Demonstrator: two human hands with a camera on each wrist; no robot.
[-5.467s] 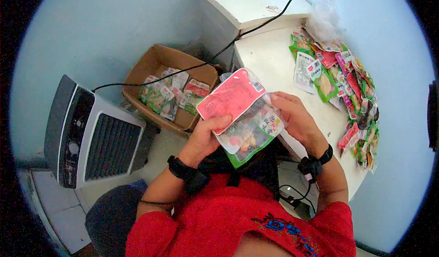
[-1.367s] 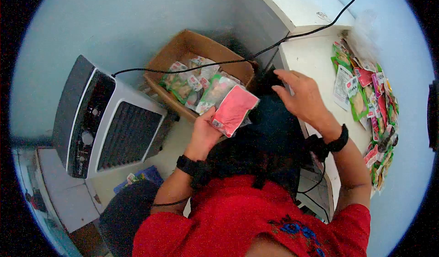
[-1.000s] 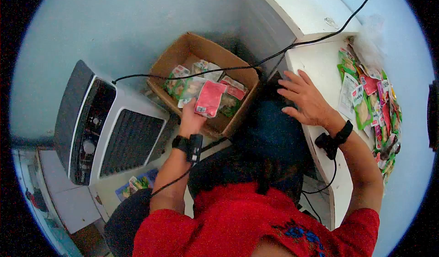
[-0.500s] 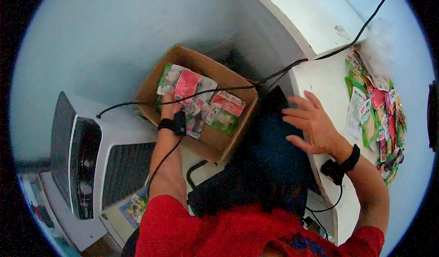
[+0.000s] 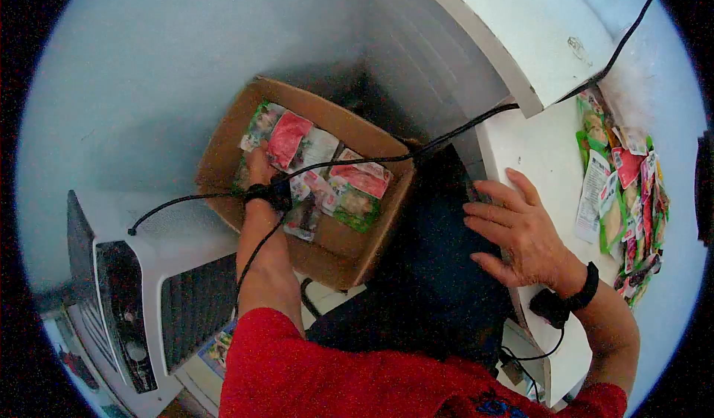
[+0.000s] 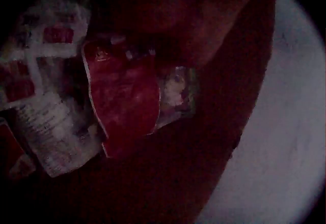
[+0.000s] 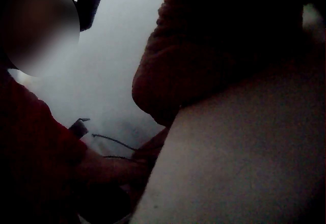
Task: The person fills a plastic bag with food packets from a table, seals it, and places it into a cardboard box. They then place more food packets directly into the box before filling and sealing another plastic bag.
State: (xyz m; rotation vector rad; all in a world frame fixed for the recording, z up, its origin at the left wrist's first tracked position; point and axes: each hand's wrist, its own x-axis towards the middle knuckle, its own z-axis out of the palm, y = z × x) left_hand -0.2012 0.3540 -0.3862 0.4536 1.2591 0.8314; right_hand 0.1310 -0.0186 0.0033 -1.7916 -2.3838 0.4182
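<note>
My left hand (image 5: 259,166) reaches into the cardboard box (image 5: 316,260) and grips the lower edge of a pink-red food packet (image 5: 288,139). A clear, green-edged packet (image 5: 262,124) lies against its left side. Most of the fingers are hidden by the packets, and the left wrist view is dark, with the pink-red packet (image 6: 125,91) beside the shadowed hand. Several other packets lie around it in the box, among them one with a red label (image 5: 361,178) and a green one (image 5: 351,206). My right hand (image 5: 524,228) rests at the white table's edge with its fingers spread, holding nothing.
A heap of packets (image 5: 628,202) and a clear plastic bag (image 5: 631,91) lie on the white table (image 5: 520,139). A black cable (image 5: 461,129) crosses over the box. A grey-white appliance (image 5: 190,232) stands left of the box.
The left hand has carried the pink-red packet from near the body into the far left of the box. The right hand let go of the packets earlier and moved to the table edge.
</note>
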